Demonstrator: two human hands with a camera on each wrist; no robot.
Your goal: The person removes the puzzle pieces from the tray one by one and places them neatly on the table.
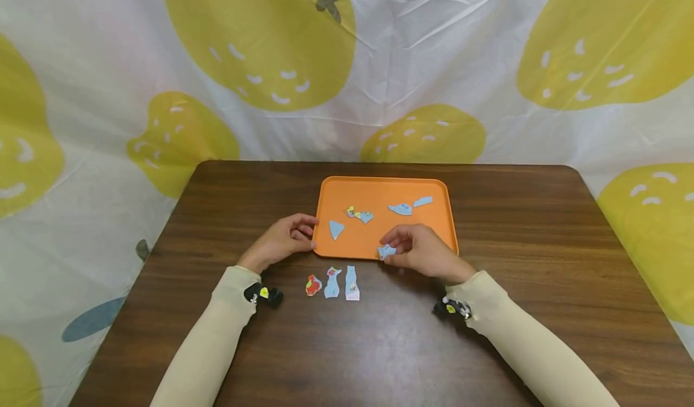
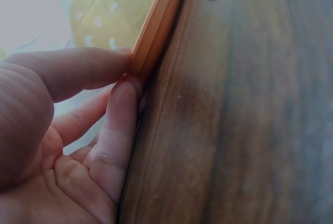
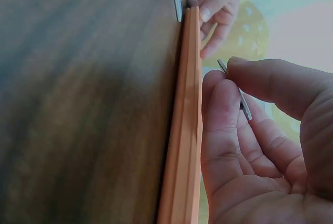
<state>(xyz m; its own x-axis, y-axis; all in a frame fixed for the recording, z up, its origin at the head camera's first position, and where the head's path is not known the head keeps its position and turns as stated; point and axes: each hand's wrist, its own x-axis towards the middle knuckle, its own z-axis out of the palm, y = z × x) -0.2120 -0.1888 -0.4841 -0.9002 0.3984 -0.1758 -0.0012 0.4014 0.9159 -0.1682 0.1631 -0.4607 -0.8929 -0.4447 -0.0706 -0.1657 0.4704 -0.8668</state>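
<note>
My right hand pinches a small light blue puzzle piece between thumb and fingers, over the front edge of the orange tray. In the right wrist view this piece is seen edge-on, thin and flat. My left hand holds the tray by its near left corner. The left wrist view has the thumb and a finger on the tray's rim. Inside the tray lie several irregular pieces: a light blue one, one with yellow, and two others toward the back right.
On the brown wooden table, just in front of the tray, three pieces lie in a row: a red one, a blue one with a red top and a long blue strip. A fruit-patterned curtain hangs behind the table.
</note>
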